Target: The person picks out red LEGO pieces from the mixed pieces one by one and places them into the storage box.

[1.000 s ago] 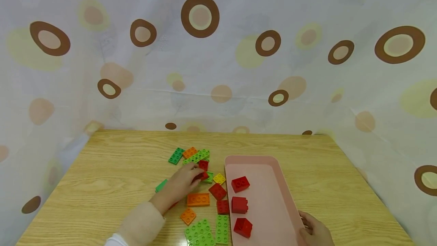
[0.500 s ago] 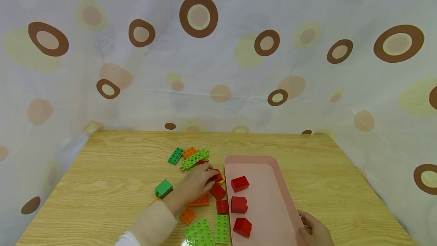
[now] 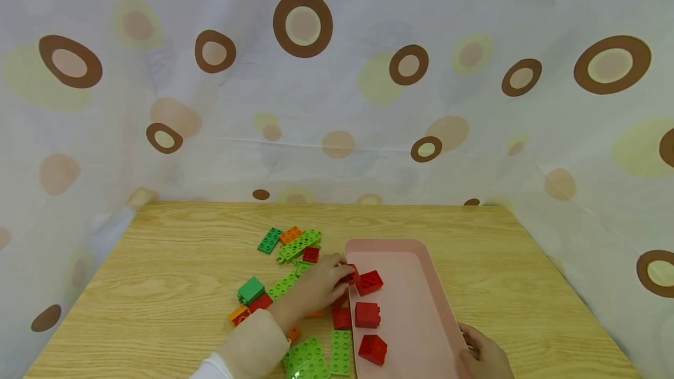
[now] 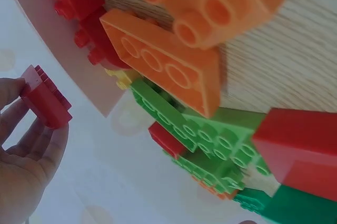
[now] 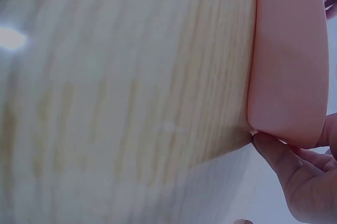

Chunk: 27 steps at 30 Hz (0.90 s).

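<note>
A patterned curtain [image 3: 337, 104] backs the worktop [image 3: 184, 250], whose right half carries the pink tray [image 3: 413, 314]. The right hand [image 3: 487, 352] grips the tray's right wall toward the near end, probably to stop it sliding. The left hand [image 3: 318, 284] pinches a red brick [image 4: 46, 100] between thumb and fingertips at the tray's left rim; that light hold seems meant to leave the brick's sides free. Whether it touches the rim I cannot tell. Left of the tray lie mixed pieces: near, a light green plate [image 3: 305, 358] and a long green brick [image 3: 341, 352]; farther left, a green block [image 3: 251, 290]; far, an orange brick [image 3: 291, 235]. Inside, three red blocks [image 3: 367, 314] line the left wall, likely because that side lies nearest the pile.
</note>
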Motion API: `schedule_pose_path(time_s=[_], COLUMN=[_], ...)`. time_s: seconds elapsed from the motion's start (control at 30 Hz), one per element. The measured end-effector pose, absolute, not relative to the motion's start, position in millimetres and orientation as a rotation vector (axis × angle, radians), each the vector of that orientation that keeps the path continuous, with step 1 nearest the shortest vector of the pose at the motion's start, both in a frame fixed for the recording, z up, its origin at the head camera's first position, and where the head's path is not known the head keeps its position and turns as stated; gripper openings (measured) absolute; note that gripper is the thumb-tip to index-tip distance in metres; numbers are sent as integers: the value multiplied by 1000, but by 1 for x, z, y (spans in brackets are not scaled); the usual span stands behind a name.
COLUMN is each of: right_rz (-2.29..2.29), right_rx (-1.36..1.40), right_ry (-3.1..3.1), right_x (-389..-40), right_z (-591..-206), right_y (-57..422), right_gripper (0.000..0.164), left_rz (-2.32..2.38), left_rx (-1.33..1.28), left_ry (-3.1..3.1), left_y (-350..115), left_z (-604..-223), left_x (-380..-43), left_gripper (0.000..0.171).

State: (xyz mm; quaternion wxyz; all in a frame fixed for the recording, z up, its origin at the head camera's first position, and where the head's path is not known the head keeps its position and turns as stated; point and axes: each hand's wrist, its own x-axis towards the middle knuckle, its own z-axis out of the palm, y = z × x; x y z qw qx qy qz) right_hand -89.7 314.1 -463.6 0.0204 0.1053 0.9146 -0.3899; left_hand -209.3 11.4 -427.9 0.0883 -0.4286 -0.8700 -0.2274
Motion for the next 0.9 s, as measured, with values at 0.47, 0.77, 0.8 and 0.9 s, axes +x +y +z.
schedule_pose_path(time_s=[0.47, 0.77, 0.8, 0.9], right_rz=[-1227, -1210, -1213, -1223], right_rx=[319, 325, 323, 316], right_ry=[2831, 2835, 2836, 2832], right_x=[-89, -89, -89, -89], right_z=[-466, -463, -462, -462], right_y=[315, 315, 315, 314], right_gripper=[43, 43, 43, 43], left_rz=[-585, -569, -572, -583], left_rx=[-1386, -1459, -1473, -1517], left_ry=[-2588, -2521, -2524, -2543], left_y=[42, 64, 66, 73], left_z=[-426, -424, -424, -423], left_x=[-199, -190, -189, -185], left_gripper=[22, 20, 20, 21])
